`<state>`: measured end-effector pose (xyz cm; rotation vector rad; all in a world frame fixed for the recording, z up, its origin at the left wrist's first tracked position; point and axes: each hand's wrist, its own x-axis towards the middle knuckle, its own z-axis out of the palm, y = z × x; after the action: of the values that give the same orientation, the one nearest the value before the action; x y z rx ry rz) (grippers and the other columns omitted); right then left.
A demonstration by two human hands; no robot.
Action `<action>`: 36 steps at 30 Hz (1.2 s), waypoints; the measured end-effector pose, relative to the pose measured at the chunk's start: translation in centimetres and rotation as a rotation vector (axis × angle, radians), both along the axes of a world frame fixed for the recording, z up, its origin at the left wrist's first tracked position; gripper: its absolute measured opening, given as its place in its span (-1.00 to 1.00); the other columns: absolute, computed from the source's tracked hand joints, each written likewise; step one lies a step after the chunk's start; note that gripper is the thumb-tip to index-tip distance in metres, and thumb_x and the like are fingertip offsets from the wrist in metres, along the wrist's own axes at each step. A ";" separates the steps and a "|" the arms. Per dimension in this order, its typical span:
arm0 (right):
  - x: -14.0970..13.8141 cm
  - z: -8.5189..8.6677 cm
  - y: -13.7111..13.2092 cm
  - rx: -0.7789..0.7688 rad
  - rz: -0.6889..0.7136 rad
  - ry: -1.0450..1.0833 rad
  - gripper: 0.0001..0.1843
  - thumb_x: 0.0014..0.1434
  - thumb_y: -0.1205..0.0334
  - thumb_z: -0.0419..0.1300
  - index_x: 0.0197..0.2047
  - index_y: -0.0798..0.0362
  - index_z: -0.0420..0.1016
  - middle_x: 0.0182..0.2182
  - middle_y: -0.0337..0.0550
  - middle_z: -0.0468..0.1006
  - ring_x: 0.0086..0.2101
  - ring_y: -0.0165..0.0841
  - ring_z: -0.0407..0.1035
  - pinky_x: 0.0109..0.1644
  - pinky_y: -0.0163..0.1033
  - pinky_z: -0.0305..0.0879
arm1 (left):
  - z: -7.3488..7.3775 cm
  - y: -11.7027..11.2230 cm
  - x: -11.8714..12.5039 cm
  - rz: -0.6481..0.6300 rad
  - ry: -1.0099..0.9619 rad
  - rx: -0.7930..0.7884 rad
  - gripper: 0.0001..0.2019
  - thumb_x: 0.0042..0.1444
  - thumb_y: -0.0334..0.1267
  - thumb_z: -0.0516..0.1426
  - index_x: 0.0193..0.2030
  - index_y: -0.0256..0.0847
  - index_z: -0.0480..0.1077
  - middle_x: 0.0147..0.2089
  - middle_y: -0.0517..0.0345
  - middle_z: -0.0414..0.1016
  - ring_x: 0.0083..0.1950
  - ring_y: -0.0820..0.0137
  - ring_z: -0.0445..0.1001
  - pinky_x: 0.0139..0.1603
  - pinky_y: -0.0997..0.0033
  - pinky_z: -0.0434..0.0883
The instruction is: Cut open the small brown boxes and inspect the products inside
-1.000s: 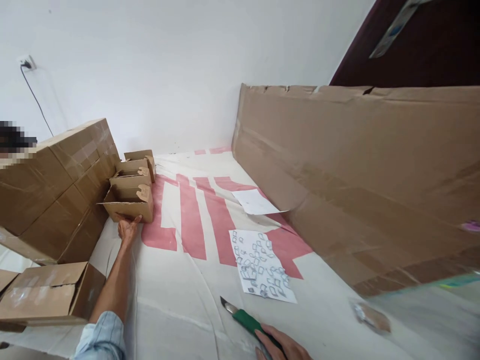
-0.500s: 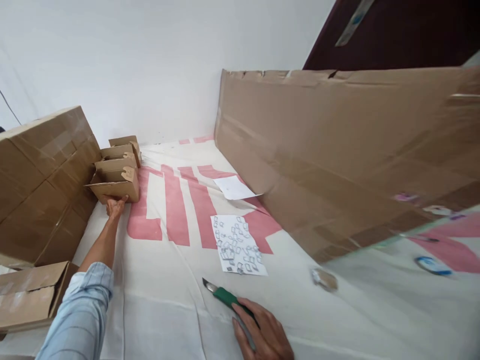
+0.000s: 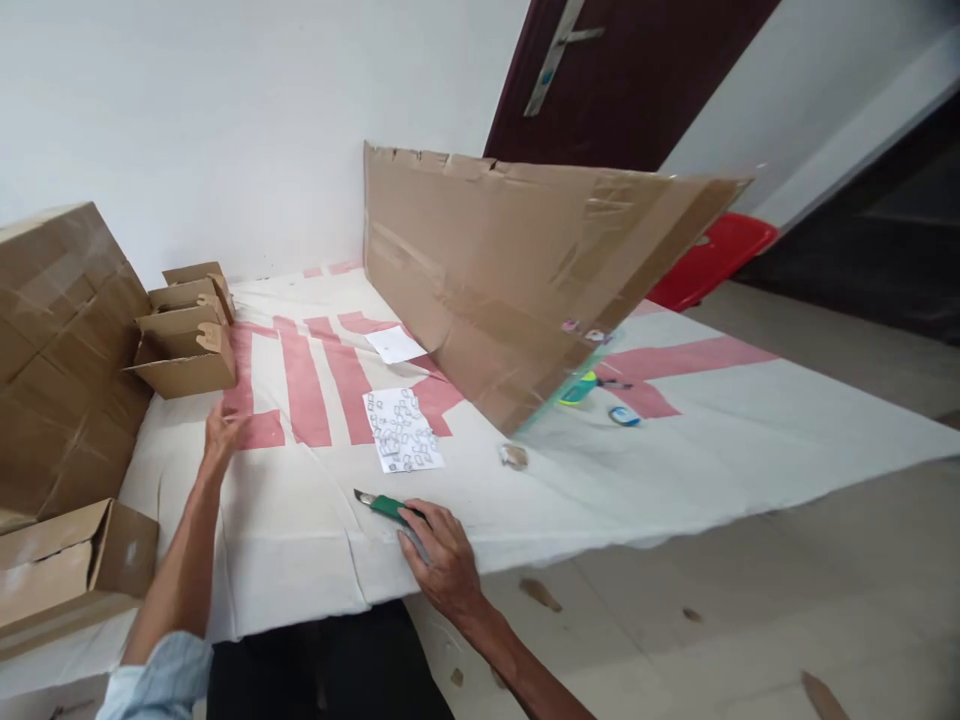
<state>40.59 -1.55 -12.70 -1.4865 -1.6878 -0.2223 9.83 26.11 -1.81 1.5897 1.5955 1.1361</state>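
My right hand (image 3: pixel 444 555) is closed on a green utility knife (image 3: pixel 388 506), its dark blade pointing left over the cloth. A little in front of the nearest small cardboard box (image 3: pixel 187 375), my left hand (image 3: pixel 223 430) hovers with loosely parted fingers, holding nothing. That box is open at the top and is one of several standing in a row. To the right of the boxes, a white sheet covered with small printed outlines (image 3: pixel 402 432) lies on the cloth, and a blank paper (image 3: pixel 395 344) rests behind it.
A large cardboard sheet (image 3: pixel 480 290) stands upright across the table. Big cartons (image 3: pixel 60 350) and a closed carton (image 3: pixel 124 555) line the left side. A tape roll (image 3: pixel 624 416), a brown tape lump (image 3: pixel 514 457) and a red chair (image 3: pixel 712 260) are on the right.
My left hand has let go of the nearest small box and drawn back toward me. The view has swung right, and the knife stays in my right hand.
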 end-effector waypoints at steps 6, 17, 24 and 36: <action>0.1 -0.5 0.2 -0.023 0.021 0.017 -0.72 0.40 0.29 0.12 0.10 -0.03 0.56 0.00 -0.01 0.61 0.01 -0.11 0.46 0.04 0.03 0.42 | -1.4 -11.8 1.0 -0.239 -0.025 -0.037 -0.42 0.00 -0.07 0.34 0.16 -0.24 0.54 -0.02 -0.07 0.67 -0.11 0.17 0.66 -0.16 0.21 0.60; 0.2 -1.1 0.5 -0.011 0.032 0.002 -0.76 0.39 0.29 0.14 0.06 -0.01 0.54 -0.04 -0.02 0.61 -0.02 -0.13 0.47 0.01 0.01 0.44 | -3.3 -22.1 -5.7 -0.208 0.142 0.011 -0.55 0.14 0.02 0.22 0.10 -0.13 0.57 -0.01 -0.04 0.68 -0.01 0.12 0.67 -0.10 0.16 0.61; -0.1 -0.8 0.5 -0.007 0.020 0.004 -0.76 0.39 0.29 0.13 0.05 -0.02 0.56 -0.04 -0.01 0.61 -0.03 -0.13 0.49 0.04 0.06 0.47 | -5.4 -23.7 -6.7 -0.152 0.182 0.046 -0.61 0.12 0.02 0.22 0.01 -0.11 0.61 0.06 -0.08 0.68 0.08 0.04 0.66 0.16 0.02 0.59; 5.2 5.3 7.2 -0.151 0.080 -0.005 -0.72 0.44 0.28 0.03 -0.07 -0.01 0.60 -0.10 0.01 0.62 -0.04 -0.14 0.47 0.10 0.03 0.44 | -5.7 -22.3 -5.9 -0.179 0.322 0.062 -0.62 0.16 0.01 0.20 0.02 -0.08 0.61 0.07 -0.07 0.69 0.11 -0.01 0.66 0.22 -0.06 0.58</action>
<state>45.80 5.69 -7.37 -1.5246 -1.7971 -0.0571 3.88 3.76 -7.51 1.9933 1.5858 0.8753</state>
